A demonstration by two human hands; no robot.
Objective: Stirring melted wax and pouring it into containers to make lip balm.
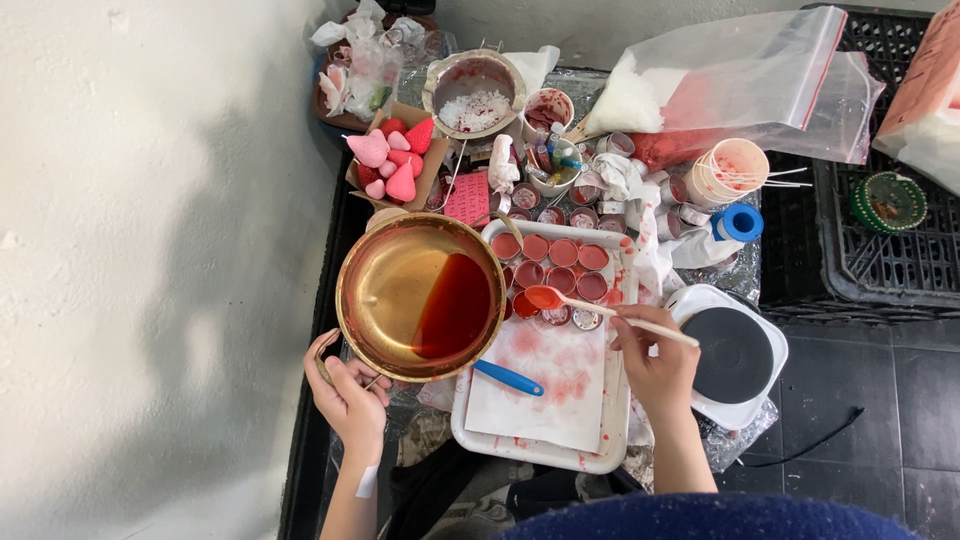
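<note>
The left hand (348, 398) grips the tilted brass pot (420, 296) (red liquid pooled inside); right hand (655, 360), closed on a spoon (600, 308), holds it over small cups (560, 265) between both hands.

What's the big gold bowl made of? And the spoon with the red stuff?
The bowl looks like metal, perhaps brass: shiny, golden, with bright glints inside. The spoon looks like pale plastic or wood; its matte, off-white handle leaves that open. The red liquid could be melted wax.

Clear zip bag (740, 80) — white, red contents — top right.
</note>
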